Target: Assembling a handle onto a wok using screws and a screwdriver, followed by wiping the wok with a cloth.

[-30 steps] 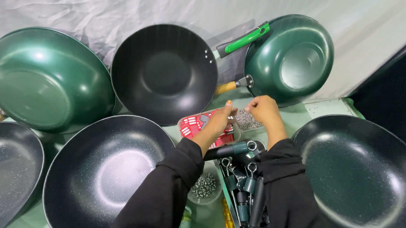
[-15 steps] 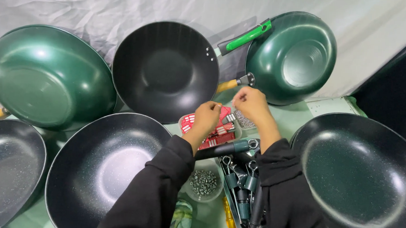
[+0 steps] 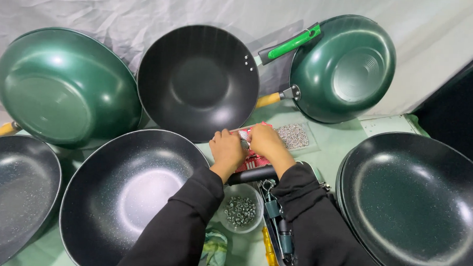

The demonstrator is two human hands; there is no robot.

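Red packet [image 3: 254, 159] sits pinched between left hand [image 3: 227, 150] and right hand [image 3: 266, 142], fingers closed on it; best held steady above the desk [image 3: 330, 141].

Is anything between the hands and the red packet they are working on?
Nothing visible. The left hand and right hand both already rest on the red packet, which lies flat on the green table between the pans.
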